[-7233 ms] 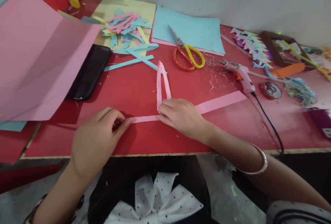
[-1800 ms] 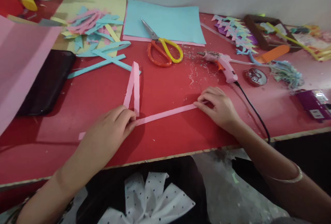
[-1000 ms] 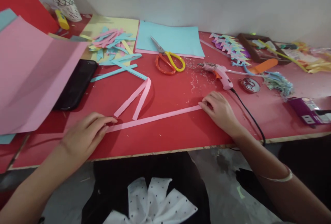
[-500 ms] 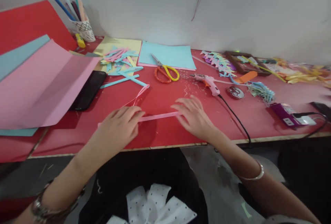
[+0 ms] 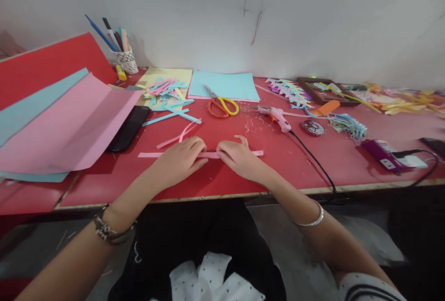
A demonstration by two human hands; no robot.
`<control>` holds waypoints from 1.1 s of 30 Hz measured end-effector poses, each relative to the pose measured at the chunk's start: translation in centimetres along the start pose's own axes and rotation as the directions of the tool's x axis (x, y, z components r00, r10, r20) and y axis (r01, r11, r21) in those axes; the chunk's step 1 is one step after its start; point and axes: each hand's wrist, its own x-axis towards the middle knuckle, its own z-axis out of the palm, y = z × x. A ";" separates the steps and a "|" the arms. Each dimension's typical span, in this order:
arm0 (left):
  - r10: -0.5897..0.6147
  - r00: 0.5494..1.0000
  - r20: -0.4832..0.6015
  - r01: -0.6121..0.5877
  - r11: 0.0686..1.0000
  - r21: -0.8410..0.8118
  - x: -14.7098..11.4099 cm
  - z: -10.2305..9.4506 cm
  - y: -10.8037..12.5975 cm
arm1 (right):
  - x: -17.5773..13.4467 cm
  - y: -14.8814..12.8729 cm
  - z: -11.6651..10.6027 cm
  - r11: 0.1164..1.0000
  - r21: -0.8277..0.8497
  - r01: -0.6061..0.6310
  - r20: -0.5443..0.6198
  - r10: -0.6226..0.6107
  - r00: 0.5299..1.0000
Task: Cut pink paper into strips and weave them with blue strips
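Note:
A long pink paper strip (image 5: 210,155) lies sideways near the front of the red table. Toward its middle, my left hand (image 5: 181,160) has its curled fingers closed on it. Close by, my right hand (image 5: 241,158) pinches the same strip, with one finger lifted at the back. Only a short piece shows between the hands, and both strip ends stick out beyond them. Just behind my left hand are more narrow pink strips (image 5: 187,129). Scissors (image 5: 219,107) with red and yellow handles lie behind the hands.
Pink sheets (image 5: 69,124) and a phone (image 5: 128,129) lie to the left. Cut strips (image 5: 168,92) are heaped behind, beside blue paper (image 5: 225,85). A pink glue gun (image 5: 278,118) trails its black cord (image 5: 314,164) toward the front edge (image 5: 222,196). A purple power strip (image 5: 380,156) lies farther right.
My right hand has moved left along the strip, toward my left hand, and its fingers have closed on it. The strip's right end now shows past that hand. The view has shifted slightly.

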 end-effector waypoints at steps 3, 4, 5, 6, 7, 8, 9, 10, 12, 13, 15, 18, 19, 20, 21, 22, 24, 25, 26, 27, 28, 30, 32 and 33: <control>0.028 0.995 0.094 -0.042 0.988 0.151 0.2 -0.5 -0.1 | 0.3 0.1 -1.1 0.995 0.063 -0.081 0.033 0.079 0.996; 0.023 0.991 0.130 -0.047 0.982 0.183 0.3 -0.7 -0.2 | 0.3 0.1 -1.5 0.994 0.064 -0.090 0.040 0.087 0.995; 0.012 0.987 0.159 -0.044 0.979 0.200 0.3 -1.0 -0.2 | 0.4 0.1 -1.8 0.994 0.064 -0.087 0.041 0.084 0.996; -0.003 0.984 0.179 -0.033 0.979 0.200 0.3 -1.3 -0.3 | 0.5 -0.1 -2.0 0.995 0.066 -0.069 0.037 0.067 0.997; -0.020 0.981 0.192 -0.016 0.983 0.184 0.3 -1.6 -0.3 | 0.5 -0.3 -2.2 0.997 0.071 -0.031 0.029 0.029 0.999; -0.036 0.980 0.194 0.007 0.989 0.149 0.3 -1.9 -0.4 | 0.5 -0.5 -2.2 0.997 0.071 0.019 0.022 -0.021 1.000; -0.049 0.980 0.195 0.032 0.996 0.089 0.2 -2.2 -0.4 | 0.6 -0.8 -2.2 0.995 0.062 0.072 0.018 -0.073 0.997; -0.056 0.978 0.199 0.056 0.998 0.003 0.1 -2.4 -0.5 | 0.7 -1.1 -2.0 0.992 0.041 0.119 0.018 -0.120 0.993; -0.050 0.970 0.237 0.105 0.970 -0.221 0.0 -2.7 -0.7 | 0.9 -1.6 -1.6 0.984 -0.025 0.176 0.038 -0.175 0.984; -0.041 0.962 0.269 0.134 0.932 -0.336 0.0 -2.8 -0.9 | 1.0 -1.8 -1.5 0.981 -0.049 0.185 0.051 -0.183 0.982; -0.027 0.939 0.343 0.210 0.835 -0.509 -0.1 -2.8 -1.1 | 1.1 -2.0 -1.2 0.979 -0.052 0.196 0.071 -0.193 0.979; -0.015 0.909 0.417 0.293 0.735 -0.611 -0.1 -2.7 -1.3 | 1.2 -2.2 -1.3 0.985 -0.016 0.172 0.073 -0.170 0.983; -0.012 0.903 0.430 0.307 0.718 -0.625 -0.2 -2.7 -1.3 | 1.2 -2.1 -1.3 0.989 -0.013 0.150 0.074 -0.148 0.986; -0.006 0.898 0.441 0.316 0.706 -0.634 -0.2 -2.7 -1.3 | 1.1 -2.1 -1.3 0.992 -0.012 0.128 0.078 -0.126 0.989; 0.001 0.893 0.450 0.322 0.695 -0.642 -0.1 -2.6 -1.2 | 1.0 -2.1 -1.4 0.993 -0.010 0.114 0.082 -0.113 0.990; 0.011 0.888 0.459 0.328 0.684 -0.651 -0.1 -2.6 -1.2 | 1.0 -2.0 -1.4 0.994 -0.006 0.113 0.086 -0.112 0.990; 0.030 0.880 0.474 0.338 0.662 -0.669 -0.1 -2.5 -1.2 | 0.8 -1.9 -1.3 0.991 0.014 0.135 0.078 -0.136 0.988; 0.034 0.878 0.477 0.342 0.653 -0.676 -0.2 -2.5 -1.2 | 0.8 -1.8 -1.3 0.989 0.024 0.147 0.067 -0.149 0.987; 0.035 0.878 0.477 0.345 0.645 -0.682 -0.2 -2.5 -1.2 | 0.7 -1.7 -1.2 0.987 0.032 0.157 0.056 -0.158 0.986; 0.035 0.878 0.477 0.346 0.641 -0.685 -0.2 -2.4 -1.2 | 0.7 -1.7 -1.1 0.986 0.039 0.163 0.051 -0.165 0.985; 0.036 0.878 0.477 0.347 0.640 -0.686 -0.2 -2.4 -1.2 | 0.7 -1.6 -1.1 0.985 0.042 0.165 0.050 -0.167 0.985; 0.042 0.877 0.479 0.343 0.644 -0.684 -0.2 -2.3 -1.1 | 0.7 -1.6 -0.9 0.986 0.027 0.162 0.054 -0.163 0.985; 0.048 0.875 0.482 0.340 0.648 -0.681 -0.3 -2.3 -1.0 | 0.7 -1.6 -0.9 0.988 -0.004 0.152 0.048 -0.152 0.987; 0.050 0.876 0.481 0.336 0.651 -0.681 -0.3 -2.3 -0.9 | 0.7 -1.6 -0.9 0.989 -0.022 0.143 0.042 -0.142 0.989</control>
